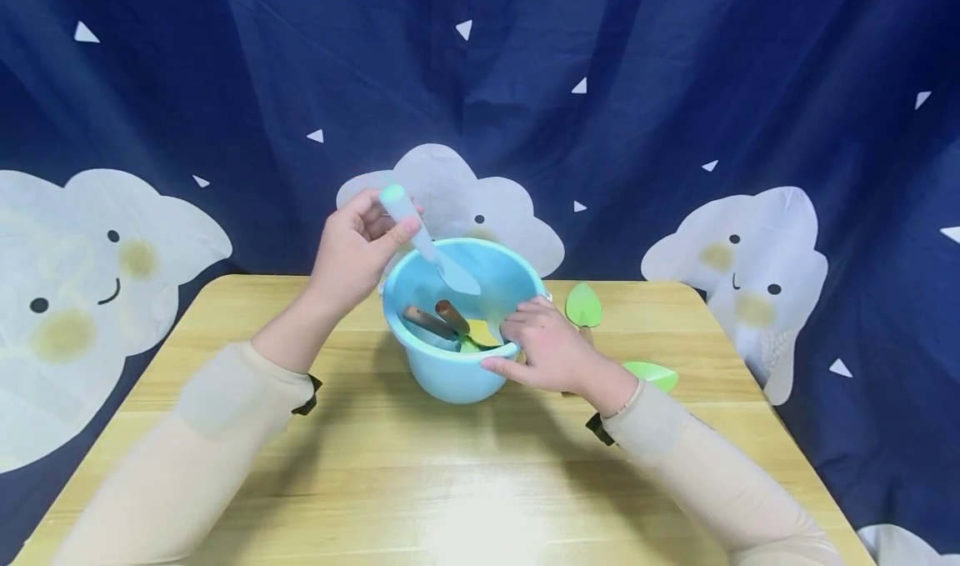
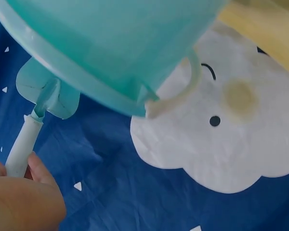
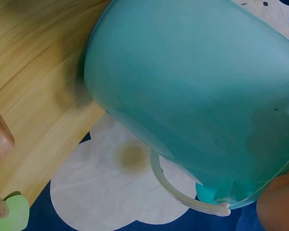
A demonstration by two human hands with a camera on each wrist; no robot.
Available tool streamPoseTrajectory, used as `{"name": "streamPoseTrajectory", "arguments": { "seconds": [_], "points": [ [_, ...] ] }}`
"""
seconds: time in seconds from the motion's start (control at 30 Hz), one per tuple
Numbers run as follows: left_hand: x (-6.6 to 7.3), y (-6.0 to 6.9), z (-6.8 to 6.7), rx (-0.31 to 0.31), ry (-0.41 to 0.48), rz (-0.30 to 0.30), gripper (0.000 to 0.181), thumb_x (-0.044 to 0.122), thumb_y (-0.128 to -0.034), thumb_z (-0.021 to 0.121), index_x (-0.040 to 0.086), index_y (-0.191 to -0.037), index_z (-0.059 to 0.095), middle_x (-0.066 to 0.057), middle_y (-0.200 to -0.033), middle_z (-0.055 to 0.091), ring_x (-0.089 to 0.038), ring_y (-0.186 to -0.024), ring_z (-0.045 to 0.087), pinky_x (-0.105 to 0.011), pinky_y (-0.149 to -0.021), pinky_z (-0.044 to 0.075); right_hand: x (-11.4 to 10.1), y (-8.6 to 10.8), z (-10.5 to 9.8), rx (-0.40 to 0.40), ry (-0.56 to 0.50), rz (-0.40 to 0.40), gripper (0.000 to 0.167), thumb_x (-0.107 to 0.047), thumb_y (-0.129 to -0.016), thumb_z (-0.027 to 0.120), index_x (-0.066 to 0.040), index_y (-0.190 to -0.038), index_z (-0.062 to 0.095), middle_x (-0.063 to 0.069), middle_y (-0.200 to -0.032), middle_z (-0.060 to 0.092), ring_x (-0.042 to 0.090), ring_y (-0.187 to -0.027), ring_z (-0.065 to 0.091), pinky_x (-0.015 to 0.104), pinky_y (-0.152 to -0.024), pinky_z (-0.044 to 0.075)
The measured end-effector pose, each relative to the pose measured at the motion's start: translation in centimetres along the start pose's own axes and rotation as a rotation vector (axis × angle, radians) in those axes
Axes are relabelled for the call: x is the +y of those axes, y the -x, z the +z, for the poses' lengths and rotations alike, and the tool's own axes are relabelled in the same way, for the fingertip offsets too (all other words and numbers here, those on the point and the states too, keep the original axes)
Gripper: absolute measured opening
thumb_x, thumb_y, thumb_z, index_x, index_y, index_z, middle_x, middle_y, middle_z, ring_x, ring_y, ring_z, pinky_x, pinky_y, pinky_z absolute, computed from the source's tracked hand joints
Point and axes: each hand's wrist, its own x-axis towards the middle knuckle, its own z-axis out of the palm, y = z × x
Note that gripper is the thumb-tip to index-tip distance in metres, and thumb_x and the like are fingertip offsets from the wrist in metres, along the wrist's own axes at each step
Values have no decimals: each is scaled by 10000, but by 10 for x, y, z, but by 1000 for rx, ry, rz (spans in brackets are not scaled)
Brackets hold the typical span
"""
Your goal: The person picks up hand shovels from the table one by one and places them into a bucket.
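A light blue bucket (image 1: 453, 378) stands on the table, its side filling much of the right wrist view (image 3: 183, 82). My left hand (image 1: 358, 245) pinches the pale handle of a small blue shovel (image 1: 457, 276) whose blade hangs over the bucket's opening. In the left wrist view the fingers hold that handle (image 2: 23, 147), blade beside the rim. My right hand (image 1: 551, 345) grips the bucket's front right rim, thumb outside and fingers over the edge. Inside the bucket lie two brown wooden handles (image 1: 429, 323) and a yellow piece (image 1: 483, 333).
Right of the bucket on the wooden table (image 1: 360, 483) lie two green leaf-shaped blades (image 1: 583, 306), partly behind my right hand and forearm. A dark blue curtain (image 1: 525, 66) with white clouds hangs behind the table.
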Motion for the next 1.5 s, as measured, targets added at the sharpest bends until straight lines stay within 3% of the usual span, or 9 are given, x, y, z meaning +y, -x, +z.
{"name": "streamPoseTrajectory", "arguments": {
  "seconds": [0.2,0.53,0.87,1.17,1.5],
  "points": [
    [-11,6,10,-17,-13,-2,320,125,-931,723,-4,-1206,619,-137,-1128,712,-161,-1007,692,-283,-915,520,0,1,1,9,0,-1,650,-746,-959,263,-189,-647,383,-81,-617,343,132,-635,345,342,-742,330],
    [-20,19,32,-60,-23,-50,344,150,-925,736,19,-1219,615,-122,-1091,709,-182,-1017,679,-317,-927,525,1,0,1,18,6,-6,648,-743,-960,275,-188,-650,398,-86,-619,353,137,-642,365,350,-753,345],
    [-31,26,44,-79,-16,-61,331,150,-921,741,27,-1204,622,-119,-1081,708,-197,-1020,683,-319,-925,531,1,-1,2,18,12,-8,654,-743,-962,254,-190,-646,403,-87,-616,357,136,-641,368,346,-748,342],
    [-38,30,49,-100,-113,-94,310,188,-909,759,72,-1172,642,-88,-1055,709,-195,-965,702,-304,-857,559,-1,0,1,9,11,-7,680,-743,-963,247,-173,-638,425,-84,-618,360,133,-641,366,347,-746,342],
    [-39,28,52,-127,-211,-102,318,197,-890,781,79,-1155,650,-59,-1035,707,-177,-960,699,-310,-877,552,-1,-1,1,10,8,-3,749,-741,-965,248,-116,-640,504,-85,-619,364,134,-636,357,350,-747,340]
  ]
}}
